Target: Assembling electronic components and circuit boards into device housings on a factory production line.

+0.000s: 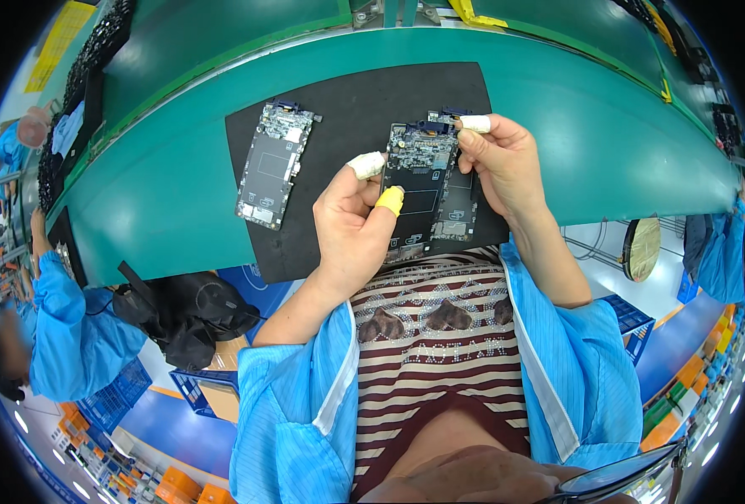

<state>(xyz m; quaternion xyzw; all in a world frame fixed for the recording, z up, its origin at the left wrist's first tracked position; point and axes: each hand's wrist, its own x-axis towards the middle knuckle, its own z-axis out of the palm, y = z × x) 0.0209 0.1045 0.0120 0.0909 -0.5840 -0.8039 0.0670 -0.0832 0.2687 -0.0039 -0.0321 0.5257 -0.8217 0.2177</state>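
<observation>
My left hand point(351, 223), with a yellow finger cot on the thumb and a white one on a finger, grips the left edge of a circuit board point(414, 202). This board is raised and tilted, and dark blue parts point(429, 128) line its top edge. At its upper right corner my right hand point(507, 164) is closed in a pinch, a white cot on the index finger. What sits between those fingertips is too small to make out. Behind the held board another circuit board point(454, 206) lies partly hidden. A third similar board point(271, 164) lies to the left.
A black mat point(347, 97) lies under the boards on a green work surface point(171, 223). Along the far side runs a green-edged raised panel point(246, 34). A black bag point(192, 315) is at lower left. Another person in a blue smock point(78, 336) sits at the left.
</observation>
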